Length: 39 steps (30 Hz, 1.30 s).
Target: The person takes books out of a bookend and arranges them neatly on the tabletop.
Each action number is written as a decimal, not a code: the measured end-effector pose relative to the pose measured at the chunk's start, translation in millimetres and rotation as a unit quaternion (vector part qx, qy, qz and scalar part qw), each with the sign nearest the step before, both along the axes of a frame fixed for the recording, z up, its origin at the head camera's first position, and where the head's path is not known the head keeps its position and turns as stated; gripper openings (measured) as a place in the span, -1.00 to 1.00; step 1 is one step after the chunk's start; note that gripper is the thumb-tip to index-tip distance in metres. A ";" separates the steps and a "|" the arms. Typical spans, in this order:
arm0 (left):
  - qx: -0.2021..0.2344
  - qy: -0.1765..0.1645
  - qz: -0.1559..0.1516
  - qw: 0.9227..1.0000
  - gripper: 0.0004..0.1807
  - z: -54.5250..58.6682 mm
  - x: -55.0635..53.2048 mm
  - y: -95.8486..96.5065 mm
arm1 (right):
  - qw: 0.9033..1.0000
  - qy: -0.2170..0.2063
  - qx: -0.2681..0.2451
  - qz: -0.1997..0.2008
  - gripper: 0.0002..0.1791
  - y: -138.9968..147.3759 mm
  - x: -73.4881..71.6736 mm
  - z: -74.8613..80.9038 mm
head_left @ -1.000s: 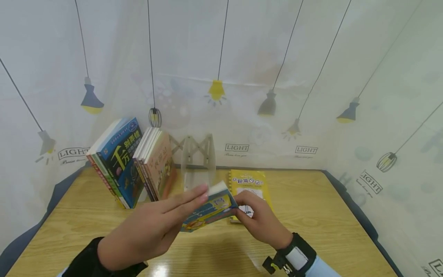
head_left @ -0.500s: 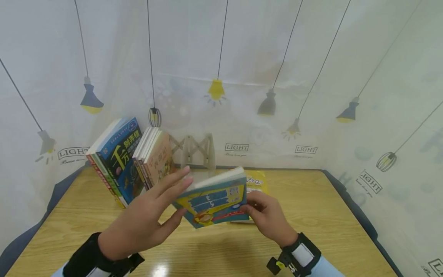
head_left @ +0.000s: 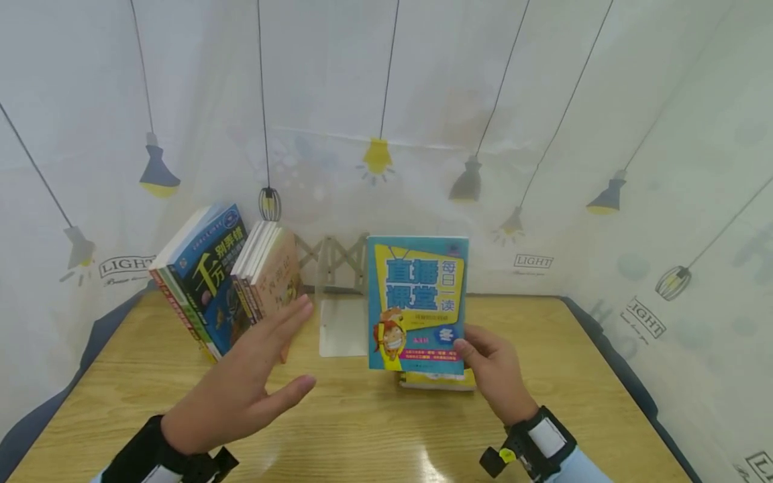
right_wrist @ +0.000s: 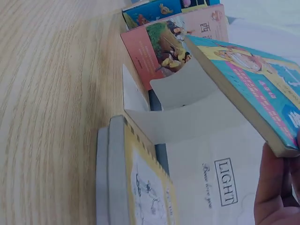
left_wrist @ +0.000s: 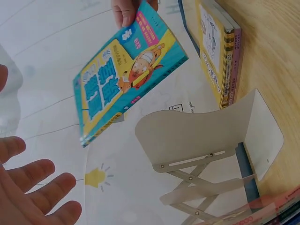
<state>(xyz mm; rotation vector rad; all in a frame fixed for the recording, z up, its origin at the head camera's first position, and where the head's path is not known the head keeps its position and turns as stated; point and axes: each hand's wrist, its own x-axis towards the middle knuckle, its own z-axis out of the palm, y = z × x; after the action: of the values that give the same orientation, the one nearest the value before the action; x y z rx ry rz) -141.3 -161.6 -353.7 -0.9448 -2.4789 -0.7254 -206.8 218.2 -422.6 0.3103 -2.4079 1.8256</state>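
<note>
My right hand (head_left: pixel 498 372) pinches a blue and yellow book (head_left: pixel 417 305) by its lower right edge, thumb on the front cover. The book is held upright off the table, its cover toward the head camera. In the right wrist view, fingers (right_wrist: pixel 272 187) lie under its lower corner. My left hand (head_left: pixel 241 382) hangs to the left of that book, fingers spread and touching nothing. A yellow book (head_left: pixel 435 382) lies on the table behind the held one, which covers most of it. The left wrist view shows this yellow book (left_wrist: pixel 218 51) on top of another book.
A white expanding book stand (left_wrist: pixel 201 136) stands at the back, its end plate beside the held book. Several upright books lean at the left, among them a dark blue one (head_left: pixel 211 282) and a pink one (head_left: pixel 278 275). A printed curtain (head_left: pixel 543 168) hangs behind the wooden table (head_left: pixel 561 382).
The right hand has turned the blue and yellow book from tilted to upright, front cover showing, and moved it slightly right. The left hand has come off the book and drawn back left.
</note>
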 end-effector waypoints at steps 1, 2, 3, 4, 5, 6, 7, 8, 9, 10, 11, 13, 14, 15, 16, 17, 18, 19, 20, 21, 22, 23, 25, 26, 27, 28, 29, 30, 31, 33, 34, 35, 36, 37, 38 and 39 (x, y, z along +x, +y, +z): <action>0.001 -0.004 -0.001 1.000 -0.05 -0.5 0.6 0.3 | 1.000 -0.012 -0.001 -0.007 -0.60 3.0 -0.5 -1.2; 0.003 -0.005 -0.003 1.000 -0.06 -1.0 1.2 0.8 | 1.000 -0.021 -0.001 -0.014 -0.59 6.0 -1.7 -2.6; 0.003 -0.003 -0.003 1.000 -0.07 -1.5 1.5 1.2 | 0.999 -0.030 -0.001 -0.021 -0.56 9.1 -3.2 -4.1; 0.002 -0.002 -0.002 1.000 -0.07 -2.0 1.9 1.5 | 0.999 -0.038 -0.005 -0.025 -0.55 11.9 -4.9 -5.7; 0.002 -0.003 0.000 1.000 -0.08 -2.3 2.0 1.8 | 0.999 -0.046 -0.010 -0.026 -0.53 14.6 -7.0 -7.6; 0.000 -0.001 0.002 1.000 -0.07 -2.8 1.9 2.1 | 0.998 -0.054 -0.016 -0.028 -0.53 17.1 -9.1 -9.6; 0.001 -0.001 0.002 1.000 -0.07 -3.2 1.7 2.2 | 0.997 -0.061 -0.020 -0.030 -0.53 19.5 -11.0 -11.9; 0.001 -0.003 0.002 1.000 -0.07 -3.7 1.7 2.5 | 0.997 -0.067 -0.026 -0.031 -0.53 21.7 -12.8 -14.3; 0.000 -0.006 0.002 1.000 -0.06 -4.1 1.6 2.9 | 0.996 -0.075 -0.031 -0.031 -0.54 23.6 -14.0 -16.5; 0.000 -0.008 0.003 1.000 -0.06 -4.5 1.5 2.8 | 0.995 -0.082 -0.036 -0.032 -0.56 25.0 -15.4 -18.5; -0.002 -0.011 0.004 1.000 -0.05 -5.0 1.4 2.7 | 0.995 -0.091 -0.036 -0.036 -0.56 26.2 -16.5 -20.5; -0.003 -0.013 0.006 1.000 -0.05 -6.1 1.2 2.5 | 0.992 -0.107 -0.034 -0.053 -0.57 27.8 -18.5 -23.7; -0.004 -0.014 0.007 1.000 -0.05 -6.5 1.2 2.4 | 0.991 -0.115 -0.031 -0.063 -0.56 28.1 -19.4 -25.0; -0.003 -0.014 0.007 1.000 -0.06 -6.9 1.0 2.2 | 0.989 -0.123 -0.024 -0.074 -0.55 28.4 -20.2 -26.3; -0.003 -0.012 0.007 1.000 -0.06 -7.4 0.8 1.9 | 0.988 -0.130 -0.017 -0.085 -0.54 28.6 -20.8 -27.4; -0.003 -0.009 0.006 1.000 -0.06 -7.6 0.6 1.8 | 0.986 -0.136 -0.009 -0.095 -0.53 28.8 -21.6 -28.4; -0.002 -0.004 0.006 1.000 -0.07 -7.8 0.3 1.6 | 0.985 -0.140 0.001 -0.104 -0.53 29.0 -22.3 -29.6; -0.002 0.000 0.005 1.000 -0.07 -8.0 -0.2 1.3 | 0.983 -0.144 0.013 -0.110 -0.53 29.3 -23.2 -30.9; -0.001 0.004 0.005 1.000 -0.07 -8.3 -0.6 1.1 | 0.982 -0.148 0.026 -0.116 -0.53 29.7 -23.8 -32.3; -0.001 0.007 0.004 1.000 -0.07 -8.5 -1.0 0.9 | 0.981 -0.151 0.036 -0.119 -0.53 30.3 -24.5 -33.8; -0.001 0.008 0.005 1.000 -0.07 -8.8 -1.3 0.5 | 0.980 -0.154 0.045 -0.121 -0.52 30.5 -25.1 -35.2; 0.000 0.008 0.005 1.000 -0.07 -9.1 -1.7 0.3 | 0.979 -0.156 0.053 -0.123 -0.52 30.8 -26.0 -36.8; 0.001 0.004 0.006 1.000 -0.08 -9.8 -2.0 -0.1 | 0.977 -0.159 0.063 -0.125 -0.51 30.8 -27.4 -39.8; 0.002 0.003 0.007 1.000 -0.08 -10.3 -2.1 -0.2 | 0.977 -0.160 0.066 -0.126 -0.51 30.5 -27.6 -40.6; 0.003 0.002 0.007 1.000 -0.08 -10.7 -2.2 -0.2 | 0.976 -0.162 0.070 -0.126 -0.50 30.0 -27.5 -40.8; 0.004 0.000 0.007 1.000 -0.07 -11.2 -2.6 -0.3 | 0.975 -0.164 0.075 -0.127 -0.49 29.6 -27.3 -40.7; 0.004 -0.002 0.007 1.000 -0.07 -11.9 -3.1 -0.5 | 0.975 -0.166 0.080 -0.126 -0.49 29.4 -27.0 -40.6; 0.004 -0.002 0.007 1.000 -0.06 -12.3 -3.9 -0.6 | 0.974 -0.167 0.087 -0.126 -0.49 29.2 -26.8 -40.3; 0.004 -0.003 0.009 1.000 -0.05 -12.9 -4.9 -1.0 | 0.973 -0.169 0.095 -0.125 -0.48 29.0 -26.6 -40.1; 0.006 -0.003 0.011 1.000 -0.03 -14.0 -7.3 -1.9 | 0.971 -0.174 0.109 -0.119 -0.45 29.1 -27.1 -39.7; 0.006 -0.003 0.013 1.000 -0.02 -14.5 -8.5 -2.3 | 0.971 -0.175 0.116 -0.117 -0.45 29.3 -27.8 -39.9; 0.006 -0.002 0.016 1.000 -0.01 -15.0 -9.6 -2.7 | 0.970 -0.176 0.122 -0.115 -0.45 29.5 -28.8 -40.5; 0.007 -0.001 0.017 1.000 -0.01 -15.4 -10.5 -2.9 | 0.969 -0.176 0.127 -0.114 -0.44 29.6 -29.5 -40.5; 0.007 -0.002 0.019 1.000 0.00 -16.0 -11.1 -3.3 | 0.969 -0.176 0.133 -0.111 -0.44 29.6 -30.0 -40.0; 0.006 -0.002 0.021 1.000 0.00 -16.4 -11.7 -3.5 | 0.968 -0.176 0.139 -0.110 -0.45 29.7 -30.4 -39.4; 0.004 -0.005 0.023 1.000 0.00 -17.1 -12.0 -3.6 | 0.967 -0.174 0.152 -0.110 -0.45 29.9 -30.5 -38.5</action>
<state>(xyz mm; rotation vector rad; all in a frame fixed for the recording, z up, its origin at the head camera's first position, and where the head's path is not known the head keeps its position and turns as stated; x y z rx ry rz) -153.3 -165.2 -370.7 -0.8811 -2.4946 -0.7269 -237.3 248.1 -461.1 -0.2737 -2.8201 1.5176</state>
